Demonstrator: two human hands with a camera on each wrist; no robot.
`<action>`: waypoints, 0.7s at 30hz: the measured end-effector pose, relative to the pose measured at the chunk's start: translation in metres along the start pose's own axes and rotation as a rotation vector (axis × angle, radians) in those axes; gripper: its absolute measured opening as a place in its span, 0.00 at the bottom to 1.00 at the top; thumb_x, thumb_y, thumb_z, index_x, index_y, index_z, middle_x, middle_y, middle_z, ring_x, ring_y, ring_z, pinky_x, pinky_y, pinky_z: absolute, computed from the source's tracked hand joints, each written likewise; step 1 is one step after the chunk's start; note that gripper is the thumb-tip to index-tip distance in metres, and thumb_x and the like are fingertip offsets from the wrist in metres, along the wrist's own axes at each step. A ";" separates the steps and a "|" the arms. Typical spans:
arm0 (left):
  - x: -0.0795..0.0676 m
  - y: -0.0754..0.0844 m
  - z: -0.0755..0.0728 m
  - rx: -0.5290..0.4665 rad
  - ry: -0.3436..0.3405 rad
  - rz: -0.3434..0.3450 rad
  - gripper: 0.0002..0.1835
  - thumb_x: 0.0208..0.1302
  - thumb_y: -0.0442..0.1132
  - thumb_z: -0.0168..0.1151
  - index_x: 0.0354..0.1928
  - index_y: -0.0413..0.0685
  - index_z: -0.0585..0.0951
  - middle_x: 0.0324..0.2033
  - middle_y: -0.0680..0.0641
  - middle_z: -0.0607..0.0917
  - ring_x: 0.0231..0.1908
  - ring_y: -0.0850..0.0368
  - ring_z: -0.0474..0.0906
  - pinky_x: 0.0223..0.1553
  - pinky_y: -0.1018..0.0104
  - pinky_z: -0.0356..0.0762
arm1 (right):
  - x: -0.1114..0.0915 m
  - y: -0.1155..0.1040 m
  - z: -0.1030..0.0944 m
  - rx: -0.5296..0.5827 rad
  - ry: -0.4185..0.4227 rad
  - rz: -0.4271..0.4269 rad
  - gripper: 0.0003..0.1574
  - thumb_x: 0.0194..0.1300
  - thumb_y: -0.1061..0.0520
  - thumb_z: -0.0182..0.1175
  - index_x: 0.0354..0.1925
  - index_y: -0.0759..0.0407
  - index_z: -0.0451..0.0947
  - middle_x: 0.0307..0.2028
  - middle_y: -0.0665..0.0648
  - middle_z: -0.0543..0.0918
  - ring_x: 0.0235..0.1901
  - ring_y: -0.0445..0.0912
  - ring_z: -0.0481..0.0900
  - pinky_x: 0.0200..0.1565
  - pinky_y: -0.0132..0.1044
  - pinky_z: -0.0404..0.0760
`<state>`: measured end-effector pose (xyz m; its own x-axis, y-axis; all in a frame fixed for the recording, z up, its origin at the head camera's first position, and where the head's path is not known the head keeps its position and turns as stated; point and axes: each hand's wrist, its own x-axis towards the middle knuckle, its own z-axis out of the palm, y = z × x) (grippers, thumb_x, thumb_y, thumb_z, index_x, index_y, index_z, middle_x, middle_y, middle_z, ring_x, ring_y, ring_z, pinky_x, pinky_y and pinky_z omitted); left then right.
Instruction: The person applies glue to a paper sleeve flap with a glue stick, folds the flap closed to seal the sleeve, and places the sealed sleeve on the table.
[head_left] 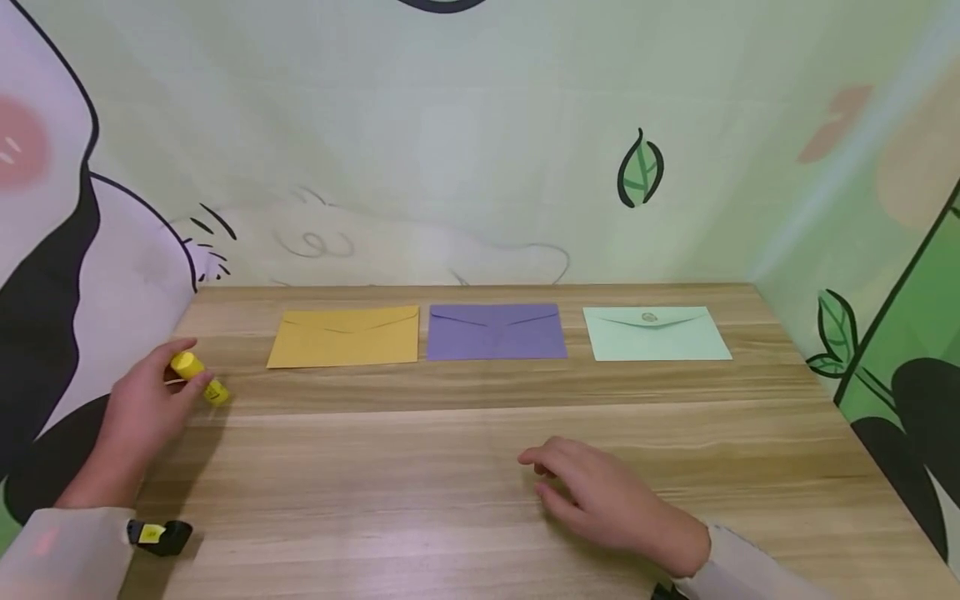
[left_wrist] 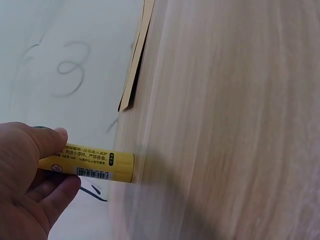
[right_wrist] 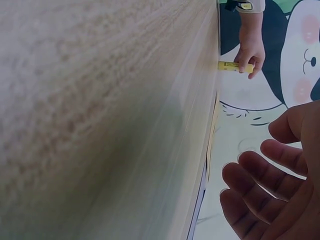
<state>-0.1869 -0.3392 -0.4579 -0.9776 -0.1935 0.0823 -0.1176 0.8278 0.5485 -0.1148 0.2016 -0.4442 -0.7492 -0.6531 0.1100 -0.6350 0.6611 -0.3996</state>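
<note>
At the table's left side my left hand (head_left: 153,400) pinches a yellow glue stick (head_left: 216,392) between thumb and fingers. In the left wrist view the glue stick (left_wrist: 100,165) shows printed text and a barcode, its lower end right at the wooden tabletop. My right hand (head_left: 600,496) hovers low over the front middle of the table, holding nothing. Its fingers (right_wrist: 260,185) are loosely bent in the right wrist view. Along the back lie a yellow envelope (head_left: 345,337), a purple envelope (head_left: 497,333) and a mint green envelope (head_left: 656,335), flaps facing up.
The wooden table (head_left: 375,467) backs onto a pale green printed wall cloth (head_left: 465,150) with cartoon drawings. Similar printed cloth borders the table on the left and right. A black wrist strap (head_left: 168,537) sits at the left sleeve.
</note>
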 end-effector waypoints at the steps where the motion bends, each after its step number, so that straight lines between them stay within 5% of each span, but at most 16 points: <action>1: 0.000 0.000 0.000 -0.001 -0.003 -0.008 0.37 0.74 0.46 0.58 0.76 0.38 0.57 0.63 0.23 0.67 0.56 0.25 0.72 0.51 0.33 0.75 | 0.000 0.000 0.000 0.002 -0.003 0.004 0.19 0.72 0.54 0.58 0.59 0.52 0.77 0.43 0.47 0.82 0.42 0.36 0.78 0.45 0.36 0.82; 9: -0.001 0.002 0.000 0.002 0.002 -0.023 0.42 0.72 0.48 0.60 0.78 0.39 0.52 0.65 0.22 0.64 0.57 0.24 0.70 0.52 0.33 0.74 | -0.001 0.002 0.001 -0.009 0.005 0.005 0.19 0.72 0.54 0.59 0.59 0.51 0.76 0.44 0.47 0.82 0.43 0.38 0.79 0.46 0.37 0.82; 13: -0.004 0.007 0.000 0.021 0.056 -0.007 0.46 0.70 0.50 0.61 0.79 0.41 0.48 0.68 0.23 0.58 0.63 0.23 0.63 0.56 0.29 0.68 | -0.002 0.005 0.001 -0.009 0.015 0.005 0.20 0.71 0.53 0.59 0.59 0.52 0.76 0.44 0.47 0.82 0.43 0.39 0.79 0.46 0.37 0.82; 21: -0.006 0.043 0.000 0.183 0.213 0.157 0.47 0.64 0.50 0.65 0.78 0.42 0.54 0.75 0.29 0.50 0.74 0.27 0.45 0.69 0.28 0.50 | 0.013 0.030 -0.010 -0.162 0.151 0.021 0.31 0.66 0.44 0.64 0.64 0.55 0.75 0.57 0.56 0.80 0.58 0.51 0.78 0.59 0.50 0.77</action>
<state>-0.1861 -0.3025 -0.4347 -0.9301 -0.1457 0.3373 -0.0165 0.9336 0.3578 -0.1450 0.2166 -0.4452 -0.7745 -0.5840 0.2431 -0.6318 0.7327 -0.2527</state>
